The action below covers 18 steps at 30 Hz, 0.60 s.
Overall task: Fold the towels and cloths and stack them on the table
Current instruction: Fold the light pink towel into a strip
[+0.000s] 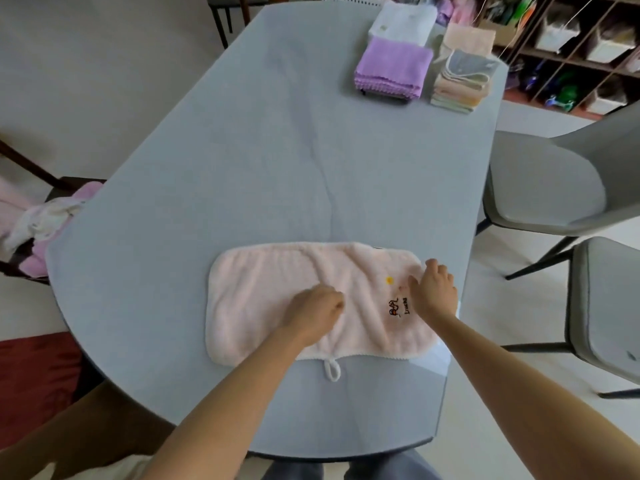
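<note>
A good part of the job looks done — at the far end of the table (pixel 277 150) sit folded stacks: a purple stack (pixel 393 69), a white pile (pixel 403 20) behind it, and a striped pastel stack (pixel 462 83) with a peach pile (pixel 469 38) behind that. More unfolded cloths (pixel 41 220) wait heaped on the chair to my left, so I judge there is plenty left.

The pink towel (pixel 270 292) lies flat near my edge of the table, apparently folded once, its hanging loop (pixel 331 370) poking toward me.

My left hand (pixel 317 311) rests on the towel's middle, fingers curled under — whether it pinches fabric I cannot tell. My right hand (pixel 434 291) lies on the towel near its right end beside the embroidered motif (pixel 398 306), fingers bent down at the far edge, seemingly gripping it.
</note>
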Available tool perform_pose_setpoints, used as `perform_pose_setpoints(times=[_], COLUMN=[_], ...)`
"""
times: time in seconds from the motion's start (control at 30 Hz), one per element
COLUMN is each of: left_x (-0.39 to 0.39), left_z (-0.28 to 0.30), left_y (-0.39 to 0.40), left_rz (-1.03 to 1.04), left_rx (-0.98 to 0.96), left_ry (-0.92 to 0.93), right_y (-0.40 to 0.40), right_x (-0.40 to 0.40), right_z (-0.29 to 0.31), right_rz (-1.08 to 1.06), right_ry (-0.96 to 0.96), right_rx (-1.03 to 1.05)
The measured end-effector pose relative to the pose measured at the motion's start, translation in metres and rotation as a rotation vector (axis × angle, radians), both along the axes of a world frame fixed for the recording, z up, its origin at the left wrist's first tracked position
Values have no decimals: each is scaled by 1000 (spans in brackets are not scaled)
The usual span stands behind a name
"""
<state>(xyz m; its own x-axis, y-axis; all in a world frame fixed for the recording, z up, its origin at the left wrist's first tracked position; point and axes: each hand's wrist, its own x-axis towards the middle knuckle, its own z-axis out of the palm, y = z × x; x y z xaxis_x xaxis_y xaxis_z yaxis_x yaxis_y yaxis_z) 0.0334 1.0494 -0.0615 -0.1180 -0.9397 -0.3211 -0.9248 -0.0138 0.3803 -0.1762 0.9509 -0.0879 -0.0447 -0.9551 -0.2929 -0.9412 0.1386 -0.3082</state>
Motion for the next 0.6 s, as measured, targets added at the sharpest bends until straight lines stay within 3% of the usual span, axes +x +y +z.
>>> perform_pose_setpoints(times=[0.1,0.23,0.37,0.5,0.6], left_x=[-51,-92,-132,-175,-194], left_z=[3,-3,-6,-19,-24], left_y=[-3,-21,-35,-32,-25], left_rz=[-62,20,13,-54,57], left_rx=[26,79,140,117,118], left_ry=[77,139,31,-229,-201], right_y=[-12,-54,-91,-94,-86], right_x=[-8,-2,4,-25,-49], right_z=[-2,-5,-8,-23,-31], right_rz=[-43,210,455,418,348], right_ry=[-108,-165,-103,-144,-194], right_rx=[42,30,74,64,81])
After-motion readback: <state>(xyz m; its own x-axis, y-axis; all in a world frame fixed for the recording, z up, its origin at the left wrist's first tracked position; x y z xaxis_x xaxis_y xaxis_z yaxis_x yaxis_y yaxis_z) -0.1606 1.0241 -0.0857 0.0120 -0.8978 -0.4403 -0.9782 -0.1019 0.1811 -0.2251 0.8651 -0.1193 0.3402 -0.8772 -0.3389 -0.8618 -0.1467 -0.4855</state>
